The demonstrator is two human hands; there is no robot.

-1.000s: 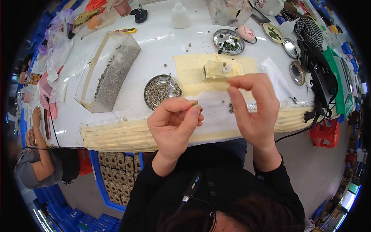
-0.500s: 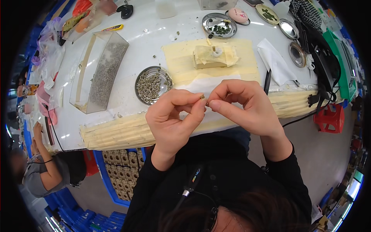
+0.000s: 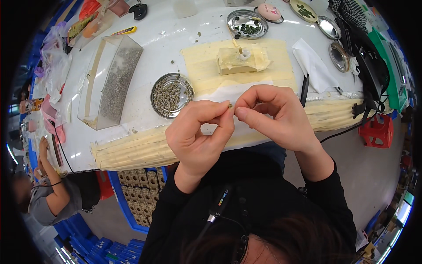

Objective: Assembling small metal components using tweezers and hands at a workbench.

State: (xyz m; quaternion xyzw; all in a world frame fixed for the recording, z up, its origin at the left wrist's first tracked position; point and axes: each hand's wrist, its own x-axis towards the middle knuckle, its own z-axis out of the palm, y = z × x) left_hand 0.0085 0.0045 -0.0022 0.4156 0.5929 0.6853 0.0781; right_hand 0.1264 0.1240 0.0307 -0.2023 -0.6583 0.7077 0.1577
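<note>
Between thumb and forefinger, my left hand [image 3: 197, 134] pinches a tiny brass-coloured metal part [image 3: 230, 106]. My right hand [image 3: 281, 115] is closed in a pinch close beside it; whatever its fingertips hold, if anything, is too small to make out. Left of my hands, a round metal dish [image 3: 153, 104] carries many similar small metal parts. Beyond my fingers stands a block wrapped in cream tape [image 3: 235, 66], with a small white ring-like piece [image 3: 245, 54] on top.
A clear bin of small grey parts [image 3: 121, 79] stands at the left. Farther back are a metal plate of dark green bits [image 3: 229, 27] and a yellow cutter [image 3: 125, 31]. A white cloth [image 3: 310, 66] lies right. A blue crate [image 3: 125, 207] sits below; another person [image 3: 55, 198] works at far left.
My hands stay almost in place, with the fingertips slightly higher in view. The picture has shifted a little, so the table things sit slightly higher and farther left.
</note>
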